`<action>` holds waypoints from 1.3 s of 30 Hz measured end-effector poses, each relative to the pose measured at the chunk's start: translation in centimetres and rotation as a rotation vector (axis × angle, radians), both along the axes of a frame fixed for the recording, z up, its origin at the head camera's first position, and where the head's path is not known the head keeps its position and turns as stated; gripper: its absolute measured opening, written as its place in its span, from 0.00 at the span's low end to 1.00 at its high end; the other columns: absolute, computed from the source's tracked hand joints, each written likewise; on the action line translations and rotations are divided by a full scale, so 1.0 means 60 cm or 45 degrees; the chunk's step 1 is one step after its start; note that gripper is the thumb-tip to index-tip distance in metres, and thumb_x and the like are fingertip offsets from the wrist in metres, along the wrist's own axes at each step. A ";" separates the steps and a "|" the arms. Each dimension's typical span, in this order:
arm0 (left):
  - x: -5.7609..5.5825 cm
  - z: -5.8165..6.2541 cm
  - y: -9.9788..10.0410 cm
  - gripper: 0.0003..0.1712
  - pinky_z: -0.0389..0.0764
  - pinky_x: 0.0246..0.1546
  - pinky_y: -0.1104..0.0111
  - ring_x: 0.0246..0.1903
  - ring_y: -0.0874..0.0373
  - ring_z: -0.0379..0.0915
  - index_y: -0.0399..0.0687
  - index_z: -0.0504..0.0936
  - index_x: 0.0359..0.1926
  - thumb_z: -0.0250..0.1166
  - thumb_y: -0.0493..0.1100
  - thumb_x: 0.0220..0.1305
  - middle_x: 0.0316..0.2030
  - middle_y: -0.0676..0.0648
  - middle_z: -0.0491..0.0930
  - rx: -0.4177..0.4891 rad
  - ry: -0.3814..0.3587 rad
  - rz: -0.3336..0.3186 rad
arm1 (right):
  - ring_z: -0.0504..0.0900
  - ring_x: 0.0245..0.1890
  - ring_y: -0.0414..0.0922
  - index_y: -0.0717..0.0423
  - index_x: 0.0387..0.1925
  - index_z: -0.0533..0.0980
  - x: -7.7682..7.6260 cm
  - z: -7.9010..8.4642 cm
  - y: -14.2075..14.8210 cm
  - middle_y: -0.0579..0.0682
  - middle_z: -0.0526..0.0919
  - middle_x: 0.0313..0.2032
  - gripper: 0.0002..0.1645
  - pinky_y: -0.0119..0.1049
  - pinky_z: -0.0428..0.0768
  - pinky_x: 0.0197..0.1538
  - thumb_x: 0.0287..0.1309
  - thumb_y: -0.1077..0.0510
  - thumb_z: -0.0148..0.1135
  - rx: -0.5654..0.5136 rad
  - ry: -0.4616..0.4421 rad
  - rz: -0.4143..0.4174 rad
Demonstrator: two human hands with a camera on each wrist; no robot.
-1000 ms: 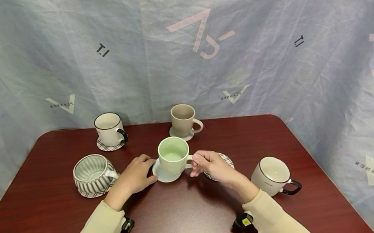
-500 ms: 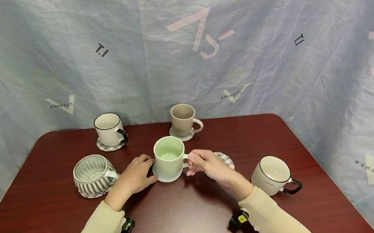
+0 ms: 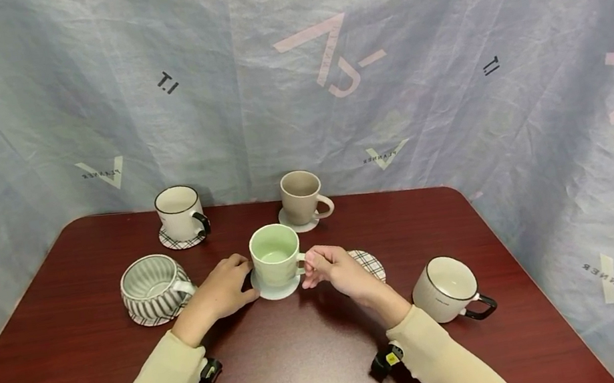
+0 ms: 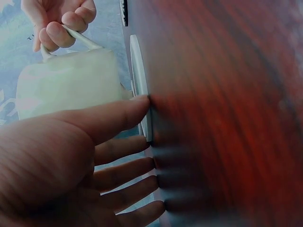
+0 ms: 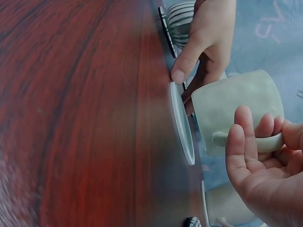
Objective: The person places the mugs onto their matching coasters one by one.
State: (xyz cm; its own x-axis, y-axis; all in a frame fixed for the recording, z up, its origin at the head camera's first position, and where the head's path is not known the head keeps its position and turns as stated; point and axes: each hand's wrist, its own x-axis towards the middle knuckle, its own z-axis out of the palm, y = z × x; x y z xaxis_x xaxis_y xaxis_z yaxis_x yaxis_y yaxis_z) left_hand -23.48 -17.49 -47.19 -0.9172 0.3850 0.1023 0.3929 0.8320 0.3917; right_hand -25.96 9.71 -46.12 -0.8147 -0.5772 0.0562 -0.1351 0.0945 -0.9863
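My right hand (image 3: 345, 273) pinches the handle of a pale green mug (image 3: 277, 261), index finger and thumb at the handle. The mug hangs upright close over a pale round coaster (image 3: 277, 293); a narrow gap shows between them in the right wrist view. My left hand (image 3: 221, 287) rests on the table at the coaster's left edge. In the left wrist view its thumb (image 4: 130, 111) reaches the rim of the coaster (image 4: 138, 71), with the other fingers stretched out to the table. Beyond it, the green mug (image 4: 71, 87) hangs from my right hand (image 4: 61, 21).
A striped mug (image 3: 154, 291) stands on a plaid coaster at left. Behind are a white mug (image 3: 178, 216) with a black handle and a taupe mug (image 3: 301, 202), both on coasters. A plaid coaster (image 3: 369, 264) lies beside my right hand. Another white mug (image 3: 443, 294) stands right.
My right hand has carried the green mug left and slightly back, over the middle of the pale coaster. My left hand has stayed at the coaster's edge.
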 end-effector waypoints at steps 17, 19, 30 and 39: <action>-0.001 -0.003 0.001 0.31 0.77 0.63 0.43 0.61 0.32 0.74 0.26 0.81 0.60 0.76 0.44 0.63 0.59 0.30 0.77 -0.002 0.009 0.010 | 0.88 0.32 0.42 0.75 0.37 0.72 -0.006 -0.012 -0.001 0.52 0.78 0.32 0.20 0.34 0.86 0.43 0.84 0.61 0.45 -0.022 -0.002 0.015; -0.001 -0.002 0.001 0.32 0.77 0.63 0.43 0.62 0.32 0.74 0.26 0.81 0.61 0.76 0.44 0.63 0.60 0.30 0.77 -0.001 0.003 0.012 | 0.88 0.32 0.42 0.74 0.37 0.72 -0.007 -0.013 -0.001 0.51 0.78 0.32 0.20 0.35 0.86 0.43 0.84 0.61 0.45 -0.023 -0.006 0.015; -0.004 -0.005 0.001 0.32 0.77 0.63 0.44 0.60 0.32 0.75 0.26 0.82 0.60 0.76 0.44 0.62 0.59 0.30 0.78 -0.024 0.030 0.000 | 0.88 0.33 0.43 0.78 0.39 0.71 -0.008 -0.022 0.000 0.57 0.78 0.34 0.22 0.35 0.86 0.44 0.85 0.60 0.44 -0.007 -0.016 0.018; -0.003 -0.005 -0.001 0.31 0.77 0.64 0.45 0.60 0.32 0.75 0.26 0.82 0.59 0.76 0.44 0.62 0.58 0.31 0.78 -0.011 0.034 -0.003 | 0.88 0.33 0.42 0.78 0.39 0.71 -0.009 -0.024 -0.002 0.52 0.78 0.33 0.21 0.35 0.86 0.43 0.85 0.61 0.45 -0.011 -0.014 0.027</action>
State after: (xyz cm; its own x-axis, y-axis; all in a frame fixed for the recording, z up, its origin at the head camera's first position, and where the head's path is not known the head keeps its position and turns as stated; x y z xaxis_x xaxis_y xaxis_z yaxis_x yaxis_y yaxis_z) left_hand -23.64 -17.53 -47.48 -0.9134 0.3879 0.1233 0.4049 0.8344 0.3739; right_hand -26.49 9.60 -47.53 -0.8029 -0.5938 0.0526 -0.1264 0.0833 -0.9885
